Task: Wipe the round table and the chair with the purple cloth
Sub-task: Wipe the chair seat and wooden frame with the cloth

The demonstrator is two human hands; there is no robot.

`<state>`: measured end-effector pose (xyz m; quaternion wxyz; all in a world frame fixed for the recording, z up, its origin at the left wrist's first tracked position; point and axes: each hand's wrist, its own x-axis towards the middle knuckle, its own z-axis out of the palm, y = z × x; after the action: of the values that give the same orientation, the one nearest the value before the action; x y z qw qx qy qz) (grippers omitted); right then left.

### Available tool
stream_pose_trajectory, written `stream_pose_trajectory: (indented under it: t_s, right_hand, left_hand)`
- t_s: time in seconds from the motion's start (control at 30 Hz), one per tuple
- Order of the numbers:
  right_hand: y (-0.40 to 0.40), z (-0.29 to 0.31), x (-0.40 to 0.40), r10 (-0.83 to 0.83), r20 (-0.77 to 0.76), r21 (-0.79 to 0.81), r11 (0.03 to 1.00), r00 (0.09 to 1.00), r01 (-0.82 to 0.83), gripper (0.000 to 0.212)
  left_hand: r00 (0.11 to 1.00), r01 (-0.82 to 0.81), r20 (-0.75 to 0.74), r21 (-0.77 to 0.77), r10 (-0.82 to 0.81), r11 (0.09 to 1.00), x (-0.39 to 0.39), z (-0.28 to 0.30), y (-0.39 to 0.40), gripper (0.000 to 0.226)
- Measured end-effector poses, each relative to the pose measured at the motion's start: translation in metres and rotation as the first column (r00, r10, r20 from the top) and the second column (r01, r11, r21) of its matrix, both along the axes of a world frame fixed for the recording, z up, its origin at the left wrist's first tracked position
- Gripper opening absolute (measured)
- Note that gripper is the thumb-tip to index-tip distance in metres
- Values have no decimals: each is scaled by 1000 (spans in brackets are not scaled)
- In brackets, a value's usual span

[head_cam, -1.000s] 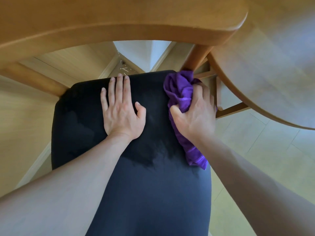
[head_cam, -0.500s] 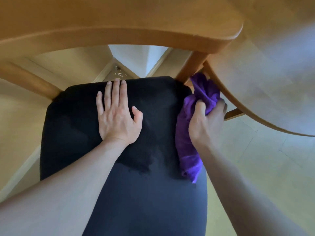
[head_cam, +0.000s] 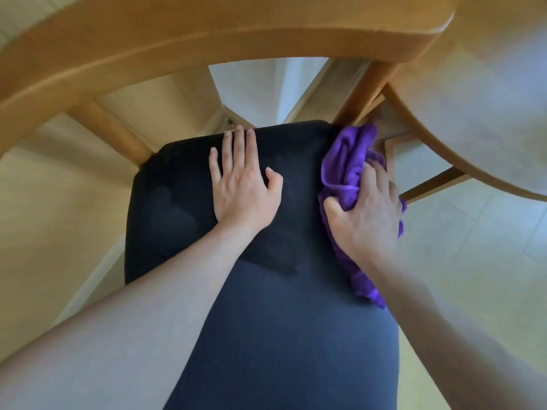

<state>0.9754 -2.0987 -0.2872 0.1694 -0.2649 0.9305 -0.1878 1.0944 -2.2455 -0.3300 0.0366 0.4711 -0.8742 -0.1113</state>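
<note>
Two bare hands work the wooden chair's black padded seat (head_cam: 266,321): left hand (head_cam: 244,184) flat, fingers straight, right hand (head_cam: 365,214) gripping the crumpled purple cloth (head_cam: 343,170), stretched lengthwise along the seat's right edge.

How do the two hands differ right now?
The left hand lies flat with straight fingers on the black chair seat; the right hand curls round the purple cloth. The left sits mid-seat, the right at the seat's right edge. Both press down on the chair.
</note>
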Motion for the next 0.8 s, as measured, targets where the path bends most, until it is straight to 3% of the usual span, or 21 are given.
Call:
stream_pose_trajectory:
  t_s: [0.17,0.33,0.47,0.57,0.7,0.8]
  right_hand:
    - [82,11,58,98,18,92,991,995,-99,81]
    - [109,15,57,113,67,70,991,991,-117,69]
    - [98,19,37,87,100,-31,996,991,-85,39]
    - [86,26,23,-12,181,-145,989,983,39,20]
    - [56,34,-7,-134,220,-272,943,966,193,20]
    - [24,33,-26,-134,201,-325,926,970,195,24]
  left_hand:
    - [1000,8,22,66,-10,998,0,5,-3,78]
    - [998,14,51,180,-24,984,-2,15,-5,75]
    - [997,35,57,280,-53,959,1,30,-13,74]
    - [994,94,23,255,-103,962,10,46,-1,75]
    - [955,286,4,262,-297,922,30,50,48,76]
    - [932,340,52,209,-358,917,40,36,79,77]
